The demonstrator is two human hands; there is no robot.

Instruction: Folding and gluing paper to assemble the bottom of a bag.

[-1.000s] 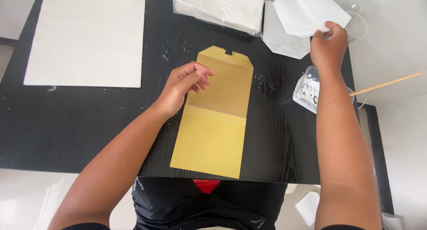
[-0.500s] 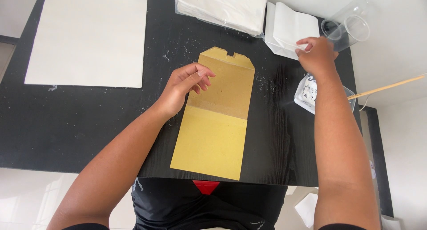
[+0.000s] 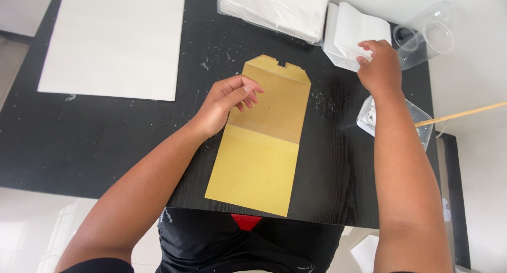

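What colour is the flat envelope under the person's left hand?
Golden yellow outside, brown on the open flap: the envelope, head view.

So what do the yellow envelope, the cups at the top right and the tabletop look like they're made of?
Yellow envelope: matte paper or thin card, lying flat with a crisp fold line and a browner inner flap. Cups: clear, glossy plastic, since the surface behind them shows through. Tabletop: black with a fine wood-like grain, probably painted wood or laminate; which one is unclear. The left hand rests on the envelope.
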